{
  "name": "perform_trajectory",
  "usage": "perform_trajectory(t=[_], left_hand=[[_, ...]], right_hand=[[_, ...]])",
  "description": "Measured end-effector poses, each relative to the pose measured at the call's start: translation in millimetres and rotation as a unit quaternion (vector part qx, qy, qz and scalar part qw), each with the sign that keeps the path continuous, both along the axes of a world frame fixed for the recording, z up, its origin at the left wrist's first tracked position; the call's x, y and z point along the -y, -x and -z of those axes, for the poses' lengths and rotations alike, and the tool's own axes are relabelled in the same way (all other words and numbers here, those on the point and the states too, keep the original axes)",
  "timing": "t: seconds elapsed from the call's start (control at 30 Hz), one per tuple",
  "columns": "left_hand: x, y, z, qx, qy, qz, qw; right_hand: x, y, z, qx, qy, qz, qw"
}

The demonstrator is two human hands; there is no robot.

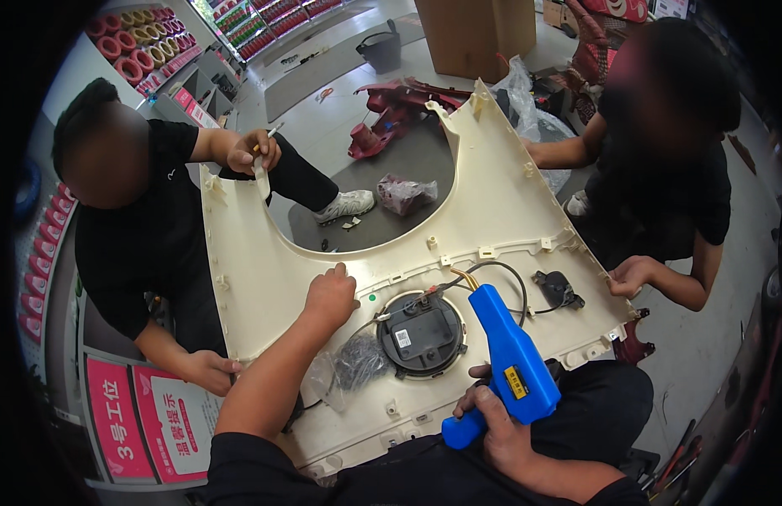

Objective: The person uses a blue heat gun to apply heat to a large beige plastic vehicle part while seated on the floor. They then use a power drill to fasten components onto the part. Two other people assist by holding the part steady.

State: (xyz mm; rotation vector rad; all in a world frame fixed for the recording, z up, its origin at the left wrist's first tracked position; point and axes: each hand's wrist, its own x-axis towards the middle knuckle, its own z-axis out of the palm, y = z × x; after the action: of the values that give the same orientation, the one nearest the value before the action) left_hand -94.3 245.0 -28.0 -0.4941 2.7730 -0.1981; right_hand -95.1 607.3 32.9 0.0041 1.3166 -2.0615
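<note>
A blue hot stapler gun (513,358) is in my right hand (500,430), fingers wrapped round its handle. Its two copper-coloured prongs (467,278) point away from me, over the cream plastic panel (492,211). My left hand (330,297) lies on this panel just below its big curved cutout, fingers curled; what they hold, if anything, is hidden. Set in the panel between my hands is a round black unit (420,333) with a small white label. A dark cable (519,287) loops from near the prongs toward a small black part (559,289). Crumpled clear plastic wrap (357,363) lies beside the round unit.
Two people flank the panel. The left person's hand (212,371) touches its edge, the other hand (254,152) holds a thin white stick. The right person's hand (631,276) grips the right edge. Beyond lie dark red parts (378,135), a bucket (381,52) and a cardboard box (475,38).
</note>
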Motion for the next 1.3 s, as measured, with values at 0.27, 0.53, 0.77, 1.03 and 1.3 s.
perform_trajectory(t=[0.27, 0.53, 0.77, 1.03, 1.3], left_hand=[[13.2, -16.0, 22.6, -0.052, -0.014, 0.044, 0.998], [21.0, -18.5, 18.8, -0.114, -0.032, 0.098, 0.988], [22.9, -24.9, 13.9, -0.079, -0.056, 0.036, 0.995], [-36.6, -112.7, -170.5, -0.172, -0.023, 0.059, 0.983], [-103.2, -403.7, -135.5, -0.568, -0.011, -0.359, 0.741]], right_hand=[[1.9, 1.9, -2.1, 0.007, 0.000, -0.004, 1.000], [-0.8, 2.3, 0.9, -0.010, -0.014, -0.008, 1.000], [1.9, 2.1, -1.0, 0.000, -0.009, -0.015, 1.000], [6.2, -14.2, 3.4, 0.015, 0.022, -0.020, 0.999], [19.6, -11.8, 4.8, 0.082, 0.120, -0.033, 0.989]])
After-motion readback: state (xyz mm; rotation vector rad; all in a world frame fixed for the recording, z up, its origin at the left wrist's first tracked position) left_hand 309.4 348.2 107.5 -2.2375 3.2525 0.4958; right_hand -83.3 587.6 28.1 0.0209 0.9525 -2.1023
